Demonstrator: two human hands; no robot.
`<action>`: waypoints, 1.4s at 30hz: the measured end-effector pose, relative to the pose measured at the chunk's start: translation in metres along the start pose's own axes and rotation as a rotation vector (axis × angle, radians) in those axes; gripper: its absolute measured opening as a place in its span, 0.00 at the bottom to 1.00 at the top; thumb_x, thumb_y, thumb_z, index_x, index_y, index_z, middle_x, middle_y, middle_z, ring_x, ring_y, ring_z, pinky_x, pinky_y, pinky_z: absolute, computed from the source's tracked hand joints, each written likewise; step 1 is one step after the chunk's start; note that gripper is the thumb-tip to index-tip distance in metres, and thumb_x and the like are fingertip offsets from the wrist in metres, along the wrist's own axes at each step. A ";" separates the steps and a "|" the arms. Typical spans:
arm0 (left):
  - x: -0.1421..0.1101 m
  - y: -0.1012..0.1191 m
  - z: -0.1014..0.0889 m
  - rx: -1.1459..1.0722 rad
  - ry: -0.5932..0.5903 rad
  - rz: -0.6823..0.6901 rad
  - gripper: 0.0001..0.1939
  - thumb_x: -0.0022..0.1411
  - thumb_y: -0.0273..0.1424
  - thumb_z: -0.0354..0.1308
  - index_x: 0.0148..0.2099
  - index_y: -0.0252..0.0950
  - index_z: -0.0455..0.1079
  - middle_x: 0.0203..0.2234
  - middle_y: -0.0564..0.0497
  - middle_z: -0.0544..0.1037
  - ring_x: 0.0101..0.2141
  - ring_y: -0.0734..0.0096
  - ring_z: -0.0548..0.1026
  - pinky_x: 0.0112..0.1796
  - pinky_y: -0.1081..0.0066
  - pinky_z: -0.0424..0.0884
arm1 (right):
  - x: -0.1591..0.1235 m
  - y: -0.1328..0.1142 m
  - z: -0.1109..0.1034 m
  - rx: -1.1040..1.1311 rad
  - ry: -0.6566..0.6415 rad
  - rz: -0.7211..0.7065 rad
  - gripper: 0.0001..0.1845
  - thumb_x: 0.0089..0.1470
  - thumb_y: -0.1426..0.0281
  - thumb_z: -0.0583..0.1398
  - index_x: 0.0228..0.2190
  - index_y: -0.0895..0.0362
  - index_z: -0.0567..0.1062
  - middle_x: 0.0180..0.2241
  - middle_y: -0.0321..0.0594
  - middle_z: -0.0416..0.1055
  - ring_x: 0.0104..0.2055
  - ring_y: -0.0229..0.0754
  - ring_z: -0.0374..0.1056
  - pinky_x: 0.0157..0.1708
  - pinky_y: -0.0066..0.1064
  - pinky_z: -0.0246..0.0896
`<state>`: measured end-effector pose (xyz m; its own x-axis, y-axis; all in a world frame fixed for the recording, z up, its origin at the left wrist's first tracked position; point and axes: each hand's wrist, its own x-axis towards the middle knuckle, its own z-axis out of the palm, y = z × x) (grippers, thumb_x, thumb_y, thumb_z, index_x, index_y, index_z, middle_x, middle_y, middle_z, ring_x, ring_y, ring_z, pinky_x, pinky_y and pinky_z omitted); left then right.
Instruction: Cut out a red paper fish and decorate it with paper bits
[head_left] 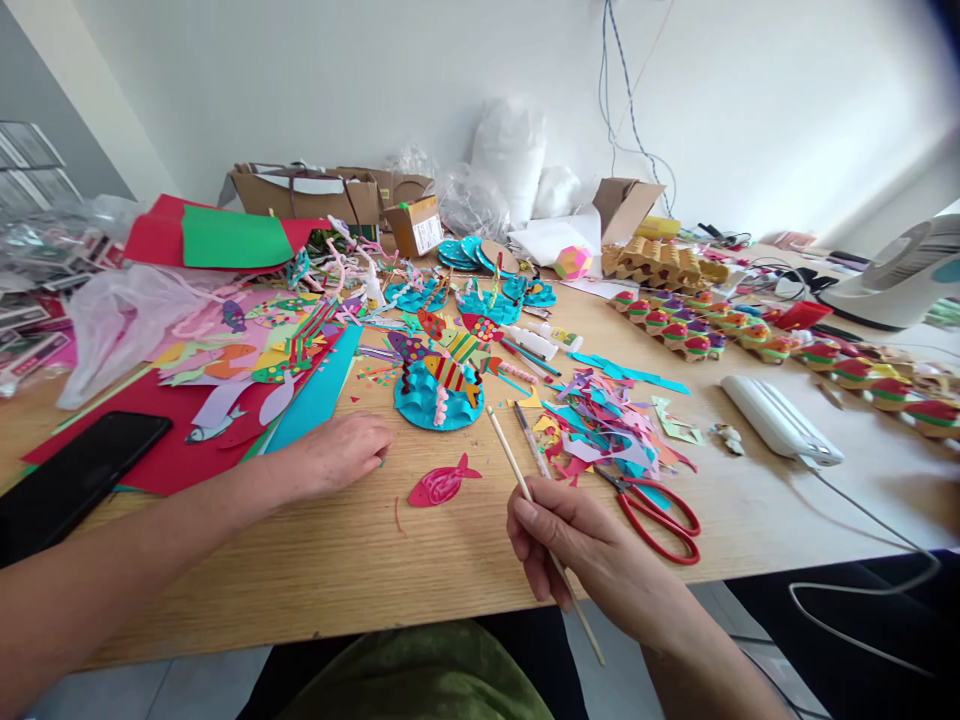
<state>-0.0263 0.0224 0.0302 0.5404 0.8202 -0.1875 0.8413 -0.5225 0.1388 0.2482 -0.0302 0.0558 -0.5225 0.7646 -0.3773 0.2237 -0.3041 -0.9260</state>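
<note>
My right hand (562, 535) is closed around a thin wooden stick (506, 445), which slants up and away over the table's front edge. My left hand (349, 455) rests on the tabletop with its fingers curled together; a tiny green bit shows at the fingertips, too small to name. Between the hands lies a pink paper fish (442, 483) with glossy pink streaks, flat on the wood. Just beyond it stands a blue scalloped base (409, 405) carrying several patterned paper fish (454, 380). A thin orange strip (399, 515) lies below the pink fish.
Red-handled scissors (664, 520) lie right of my right hand, near a heap of paper scraps (615, 425) and a pen (531, 438). A black phone (82, 475) and coloured sheets (169, 430) are at left. A white power bank (780, 420) trails a cable at right.
</note>
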 end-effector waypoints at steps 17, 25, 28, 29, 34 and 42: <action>-0.008 0.006 -0.005 -0.040 0.017 -0.062 0.05 0.59 0.24 0.52 0.33 0.35 0.68 0.33 0.48 0.74 0.38 0.63 0.72 0.38 0.67 0.66 | 0.003 0.004 0.000 0.016 -0.024 -0.011 0.26 0.51 0.46 0.55 0.23 0.57 0.64 0.14 0.28 0.61 0.13 0.28 0.56 0.12 0.17 0.48; -0.006 0.007 0.003 -0.123 0.039 -0.076 0.06 0.58 0.24 0.50 0.29 0.36 0.66 0.30 0.49 0.73 0.36 0.63 0.71 0.39 0.66 0.66 | 0.002 0.004 0.000 0.011 -0.011 0.002 0.26 0.51 0.45 0.55 0.23 0.57 0.64 0.14 0.28 0.62 0.13 0.28 0.56 0.12 0.18 0.48; -0.006 0.006 0.002 -0.203 0.059 -0.097 0.06 0.56 0.24 0.50 0.27 0.36 0.64 0.28 0.49 0.72 0.34 0.64 0.70 0.37 0.67 0.65 | 0.003 0.004 0.000 0.010 -0.011 0.009 0.27 0.50 0.45 0.56 0.23 0.57 0.64 0.14 0.28 0.62 0.13 0.28 0.56 0.12 0.18 0.47; -0.006 0.005 0.001 -0.237 0.068 -0.106 0.07 0.55 0.25 0.49 0.26 0.36 0.64 0.28 0.50 0.71 0.33 0.65 0.70 0.36 0.67 0.65 | 0.003 0.004 0.000 0.013 -0.010 0.011 0.27 0.50 0.44 0.56 0.23 0.57 0.64 0.14 0.28 0.61 0.13 0.29 0.56 0.12 0.19 0.47; -0.010 0.014 -0.011 -0.469 0.077 -0.148 0.07 0.55 0.32 0.47 0.29 0.37 0.64 0.24 0.54 0.69 0.27 0.71 0.67 0.29 0.73 0.64 | 0.007 0.001 0.007 0.044 0.000 -0.030 0.24 0.53 0.49 0.55 0.22 0.57 0.64 0.14 0.28 0.60 0.13 0.27 0.53 0.12 0.19 0.41; -0.014 0.054 -0.017 -1.372 0.069 -0.303 0.11 0.48 0.38 0.59 0.29 0.35 0.66 0.21 0.58 0.65 0.23 0.77 0.61 0.26 0.75 0.59 | 0.034 -0.011 0.027 0.088 0.111 -0.166 0.06 0.47 0.70 0.61 0.24 0.58 0.68 0.17 0.26 0.60 0.13 0.26 0.53 0.13 0.20 0.41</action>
<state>0.0111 -0.0133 0.0564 0.3084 0.8889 -0.3388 0.2168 0.2811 0.9349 0.2057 -0.0165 0.0534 -0.4516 0.8647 -0.2199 0.0668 -0.2130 -0.9748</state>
